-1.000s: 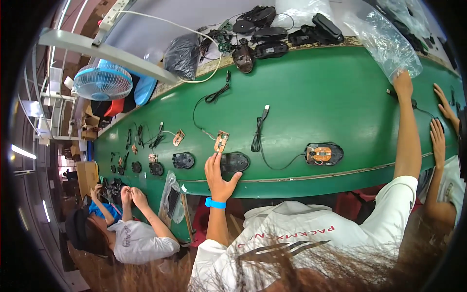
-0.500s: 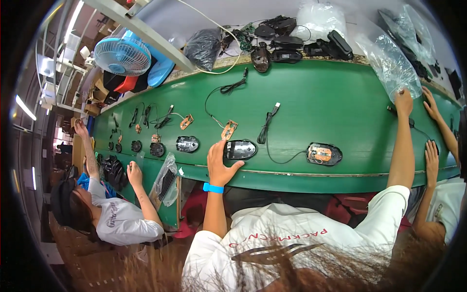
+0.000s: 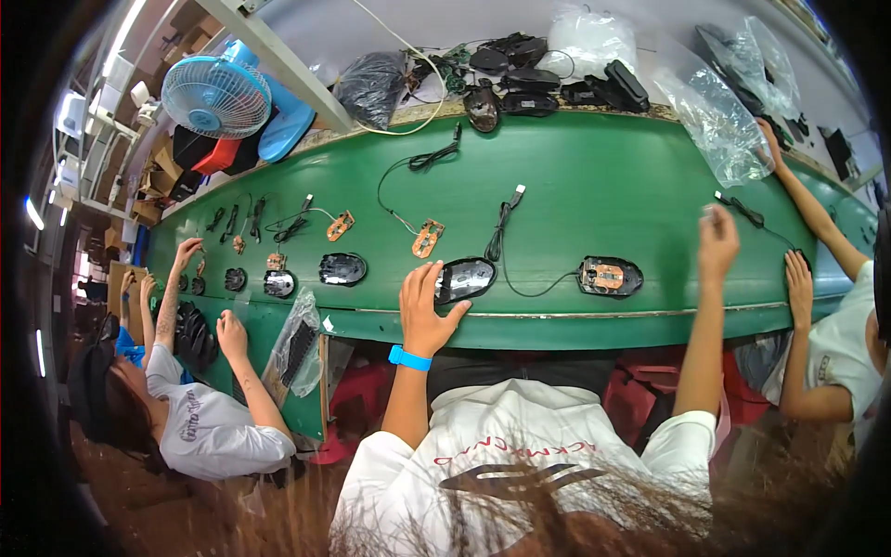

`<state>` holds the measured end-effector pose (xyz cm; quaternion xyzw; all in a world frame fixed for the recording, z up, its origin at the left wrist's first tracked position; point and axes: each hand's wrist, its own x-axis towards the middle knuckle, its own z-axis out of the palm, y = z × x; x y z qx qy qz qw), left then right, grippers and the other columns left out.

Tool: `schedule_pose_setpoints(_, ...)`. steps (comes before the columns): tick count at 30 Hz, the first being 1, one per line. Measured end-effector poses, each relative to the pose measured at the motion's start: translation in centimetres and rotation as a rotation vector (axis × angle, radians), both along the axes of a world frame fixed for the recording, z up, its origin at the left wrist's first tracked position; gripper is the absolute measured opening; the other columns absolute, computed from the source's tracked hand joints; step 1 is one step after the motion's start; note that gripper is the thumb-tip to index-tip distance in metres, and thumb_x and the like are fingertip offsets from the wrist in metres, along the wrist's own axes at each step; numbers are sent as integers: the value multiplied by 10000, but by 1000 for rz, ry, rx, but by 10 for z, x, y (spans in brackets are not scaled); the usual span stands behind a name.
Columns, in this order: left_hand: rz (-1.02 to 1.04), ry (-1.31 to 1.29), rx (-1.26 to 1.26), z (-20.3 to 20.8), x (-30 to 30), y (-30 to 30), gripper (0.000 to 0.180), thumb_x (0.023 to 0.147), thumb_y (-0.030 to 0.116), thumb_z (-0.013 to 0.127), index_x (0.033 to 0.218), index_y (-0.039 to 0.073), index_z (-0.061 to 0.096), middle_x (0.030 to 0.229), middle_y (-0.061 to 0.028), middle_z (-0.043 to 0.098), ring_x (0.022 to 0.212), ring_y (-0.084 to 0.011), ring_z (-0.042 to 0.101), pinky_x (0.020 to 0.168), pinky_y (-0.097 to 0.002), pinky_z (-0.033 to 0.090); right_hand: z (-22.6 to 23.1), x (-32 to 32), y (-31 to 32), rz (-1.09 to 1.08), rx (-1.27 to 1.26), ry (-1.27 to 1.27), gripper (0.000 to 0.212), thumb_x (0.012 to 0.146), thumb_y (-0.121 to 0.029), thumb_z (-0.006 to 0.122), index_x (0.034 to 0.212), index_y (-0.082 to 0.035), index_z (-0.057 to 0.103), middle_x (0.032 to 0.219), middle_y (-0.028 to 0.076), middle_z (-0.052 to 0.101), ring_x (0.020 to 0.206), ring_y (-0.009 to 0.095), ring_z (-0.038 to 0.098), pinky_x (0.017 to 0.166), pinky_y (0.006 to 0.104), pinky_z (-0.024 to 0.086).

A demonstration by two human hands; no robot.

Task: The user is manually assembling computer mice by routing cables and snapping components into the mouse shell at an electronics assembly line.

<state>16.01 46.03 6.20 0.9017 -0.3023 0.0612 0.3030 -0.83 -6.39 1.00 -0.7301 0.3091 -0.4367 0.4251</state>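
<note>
My left hand (image 3: 427,311), with a blue band at the wrist, grips the left end of a black mouse shell (image 3: 469,277). Its fingers lie along the upper left side and the thumb is at the lower edge. My right hand (image 3: 719,243) is raised over the belt's right part, blurred, its fingers pinched together; whatever they hold is too small to name. Between the hands lies a mouse base (image 3: 610,277) with an orange circuit board in it, wired to a coiled USB cable (image 3: 501,227). Above the shell lies a loose circuit board (image 3: 428,239) with its cable.
Several more mouse shells, boards and cables line the green belt (image 3: 575,167) to the left. A clear plastic bag (image 3: 719,139) hangs at the back right. A fan (image 3: 218,97) stands at the back left. Co-workers sit on both sides; the right one's hand (image 3: 798,288) rests on the belt.
My right hand has left the plastic bag and come down and left. Under my left hand the shell has shifted slightly right and tilted. The right co-worker's far hand now reaches to the bag.
</note>
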Motion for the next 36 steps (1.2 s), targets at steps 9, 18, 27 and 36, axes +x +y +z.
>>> schedule_pose_setpoints(9,-88,-35,-14,-1,2,-3,766,772,205,859,1453,70,537,1433,-136,582,1354,-387,487,1148,-496,374,52,86,208,674,-397,346,319,883,-95,748,1197,-68,697,978,104,666,877,271,658,771,376,551)
schedule_pose_setpoints(18,-92,14,-26,6,2,2,723,791,184,831,1444,65,545,1428,-133,594,1355,-393,493,1146,-504,372,75,98,223,656,-494,565,283,857,-147,736,1128,-76,690,986,123,648,968,338,646,842,464,548)
schedule_pose_setpoints(27,-122,49,-73,6,4,4,705,797,175,824,1435,53,549,1424,-134,598,1351,-395,500,1138,-506,378,69,99,220,759,-392,617,228,894,-103,682,1119,-67,670,949,136,645,946,362,649,843,476,542)
schedule_pose_setpoints(36,-141,47,-68,9,5,8,698,797,169,823,1430,53,553,1425,-140,600,1353,-393,511,1136,-501,382,71,104,225,729,-427,532,214,936,-54,635,1148,-56,663,1000,169,688,919,364,666,803,441,546)
